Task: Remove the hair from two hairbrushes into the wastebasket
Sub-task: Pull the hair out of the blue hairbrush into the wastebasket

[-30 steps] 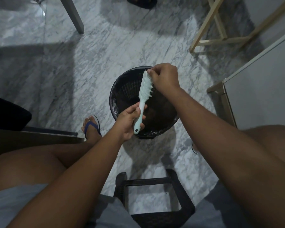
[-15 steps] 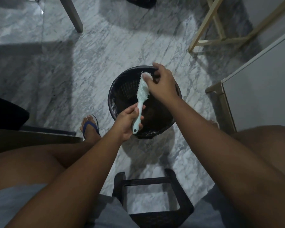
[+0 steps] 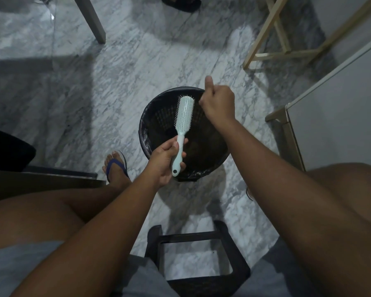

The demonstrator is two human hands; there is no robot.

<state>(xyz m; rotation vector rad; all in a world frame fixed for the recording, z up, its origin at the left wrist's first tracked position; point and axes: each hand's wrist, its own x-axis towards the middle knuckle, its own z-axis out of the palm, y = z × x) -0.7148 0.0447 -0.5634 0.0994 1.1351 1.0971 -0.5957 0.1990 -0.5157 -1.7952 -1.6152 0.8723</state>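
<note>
At centre frame, the left hand [image 3: 162,160] grips the handle of the pale mint hairbrush [image 3: 182,127], fingers wrapped fully round it, thumb along the top. Brush head points up-frame and sits over the mouth of the black wastebasket [image 3: 150,116], bristle face turned toward the camera.

Change vs. half a second ago: the right hand [image 3: 217,102] was then laid over the top of the brush head, fingers in the bristles. It is now off the brush, just to the right of the head and over the basket's upper right rim. Fingers are curled into a loose fist, one digit sticking up. Whether it holds any pulled hair: cannot tell, too dark and too small. The brush head, earlier partly covered, is now fully exposed and rotated to show more of its bristle face. Left hand grip unchanged.

Wastebasket stands on the marble floor [image 3: 120,73], lined with a dark bag; contents not resolvable. Sandalled foot [image 3: 116,168] rests left of the basket. Dark stool [image 3: 229,254] sits at lower centre between the knees. Only one hairbrush visible.
</note>
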